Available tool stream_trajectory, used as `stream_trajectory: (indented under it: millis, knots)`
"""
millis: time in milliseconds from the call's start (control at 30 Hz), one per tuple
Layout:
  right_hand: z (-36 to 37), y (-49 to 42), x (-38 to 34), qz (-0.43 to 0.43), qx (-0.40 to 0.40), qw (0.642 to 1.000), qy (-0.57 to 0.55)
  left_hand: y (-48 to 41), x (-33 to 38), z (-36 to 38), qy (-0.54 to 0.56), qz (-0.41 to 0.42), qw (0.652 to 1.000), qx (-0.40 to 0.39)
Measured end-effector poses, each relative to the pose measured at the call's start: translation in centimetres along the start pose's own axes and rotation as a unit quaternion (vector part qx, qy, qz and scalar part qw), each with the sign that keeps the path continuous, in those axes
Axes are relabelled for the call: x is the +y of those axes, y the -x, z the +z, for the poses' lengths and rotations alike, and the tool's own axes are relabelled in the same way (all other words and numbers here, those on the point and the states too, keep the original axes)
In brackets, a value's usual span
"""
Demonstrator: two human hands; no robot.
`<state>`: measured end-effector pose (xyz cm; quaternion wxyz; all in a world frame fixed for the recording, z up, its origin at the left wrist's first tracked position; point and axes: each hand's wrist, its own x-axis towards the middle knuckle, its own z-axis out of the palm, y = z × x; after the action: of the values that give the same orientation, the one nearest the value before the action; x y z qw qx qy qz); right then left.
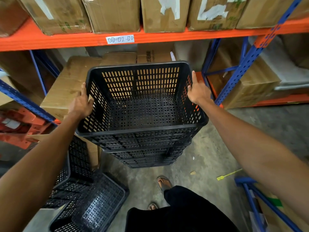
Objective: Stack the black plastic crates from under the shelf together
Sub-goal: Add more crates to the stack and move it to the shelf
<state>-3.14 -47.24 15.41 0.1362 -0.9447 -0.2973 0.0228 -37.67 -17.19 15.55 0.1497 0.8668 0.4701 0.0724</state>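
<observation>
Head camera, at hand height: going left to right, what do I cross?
Blue rack brace → cardboard box → left hand → top crate of the stack → right hand → blue rack upright → cardboard boxes on the next bay.

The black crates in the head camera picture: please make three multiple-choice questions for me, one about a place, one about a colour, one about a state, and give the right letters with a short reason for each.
1. Where do the loose crates lie?
A. On the orange shelf
B. On the floor at the lower left
C. Inside a cardboard box

2. What colour is the shelf beam that carries the paper label?
A. Orange
B. Green
C. White

3. How do the hands meet the top crate of the stack?
A. Only one hand touches it
B. Both hands are far from it
C. One hand on each side wall

Answers:
1 B: they lie tilted on the concrete beside the stack.
2 A: the beam is orange, while the uprights are blue.
3 C: the left hand and the right hand press on opposite walls.
</observation>
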Motion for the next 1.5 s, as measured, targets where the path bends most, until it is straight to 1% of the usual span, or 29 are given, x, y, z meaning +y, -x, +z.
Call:
stream_trajectory:
  millis: [67, 133, 200, 233, 300, 433, 633, 733, 833, 900, 967, 1033, 1067, 1133, 1167, 1233, 1300, 1333, 1400, 1500]
  knots:
    - [0.1, -0.3, -0.1, -0.023, 0.001, 0.999, 0.022, -0.5, -0.1, 0.2, -0.022, 0.018, 1.000, 0.008]
    - [0.4, -0.8, 0.1, -0.061, -0.001, 0.997, 0.042, -0.7, 0.0, 0.3, -0.058, 0.060, 0.996, 0.011]
    - [0.7, -1.3, 0.5, -0.091, -0.025, 0.995, 0.041, -1.0, -0.1, 0.5, -0.102, 0.101, 0.990, 0.008]
    - [1.0, -1.5, 0.6, -0.096, -0.041, 0.994, 0.034, -1.3, -0.3, 0.7, -0.114, 0.109, 0.987, 0.001]
    - [1.0, -1.7, 0.8, -0.098, -0.048, 0.993, 0.035, -1.6, -0.5, 0.8, -0.137, 0.122, 0.983, -0.010]
    - [1.2, -2.8, 0.8, -0.106, -0.043, 0.992, 0.058, -2.7, -0.2, 1.0, -0.160, 0.122, 0.980, -0.016]
    - [0.7, -3.4, 0.8, -0.085, -0.051, 0.995, 0.029, -3.5, 0.3, 1.2, -0.161, 0.109, 0.981, -0.028]
    - [0.8, -3.2, 0.9, -0.088, -0.048, 0.994, 0.042, -3.6, 0.2, 1.1, -0.171, 0.111, 0.979, -0.027]
    - [0.2, -2.5, 0.6, -0.086, -0.063, 0.994, 0.025, -2.7, 0.3, 0.6, -0.146, 0.105, 0.983, -0.031]
    - [0.0, -2.0, 0.6, -0.087, -0.064, 0.993, 0.042, -2.0, 0.5, 0.0, -0.146, 0.109, 0.983, -0.023]
    - [-0.2, -1.7, 0.0, -0.073, -0.056, 0.992, 0.083, -2.0, 1.1, -0.9, -0.130, 0.105, 0.985, -0.031]
    - [-0.6, -1.2, -2.1, -0.059, -0.049, 0.990, 0.115, -2.0, 1.7, -2.3, -0.098, 0.087, 0.990, -0.041]
    - [-0.9, -1.0, -4.2, -0.069, -0.042, 0.991, 0.106, -1.7, 1.6, -3.5, -0.083, 0.073, 0.993, -0.039]
    - [-1.7, 0.2, -9.1, -0.104, -0.046, 0.991, 0.072, -0.8, 0.9, -5.2, -0.065, 0.043, 0.997, -0.018]
    - [-2.2, 1.4, -12.7, -0.137, -0.038, 0.988, 0.051, 0.7, -0.5, -7.1, -0.075, 0.030, 0.997, -0.004]
    - [-2.8, 3.6, -18.0, -0.177, -0.034, 0.984, 0.014, 2.9, -2.1, -9.1, -0.075, 0.014, 0.997, 0.001]
    - [-2.6, 7.7, -24.3, -0.237, -0.016, 0.971, -0.017, 7.3, -6.3, -12.2, -0.074, -0.015, 0.997, 0.021]
    - [-2.6, 9.2, -26.3, -0.255, -0.008, 0.966, -0.029, 9.0, -7.9, -12.7, -0.061, -0.034, 0.997, 0.031]
    - [-1.7, 14.1, -31.6, -0.312, 0.010, 0.949, -0.050, 14.3, -13.8, -14.8, -0.049, -0.081, 0.994, 0.049]
    - [0.4, 21.0, -37.2, -0.348, 0.011, 0.933, -0.097, 21.4, -20.7, -16.2, -0.023, -0.138, 0.988, 0.058]
